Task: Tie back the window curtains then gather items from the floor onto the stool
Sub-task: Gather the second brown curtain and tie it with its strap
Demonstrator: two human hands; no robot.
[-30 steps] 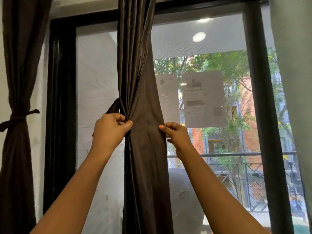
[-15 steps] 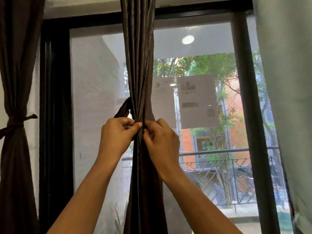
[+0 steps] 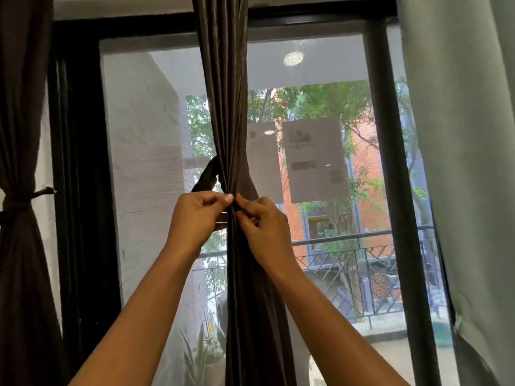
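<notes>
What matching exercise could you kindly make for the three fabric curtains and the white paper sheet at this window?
1. dark brown middle curtain
2. dark brown left curtain
3. pale grey-green right curtain
4. white paper sheet

a. on the glass
b. tied with a band
c. pinched by left hand and right hand
d. hanging loose

Pairs: 1-c, 2-b, 3-d, 4-a

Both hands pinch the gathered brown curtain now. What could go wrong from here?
1. The strap loops loosely above the left hand; it might slip free before it is knotted.
2. That hand and the right hand pinch the curtain at one spot only, so its folds might spread out if either lets go.
</notes>
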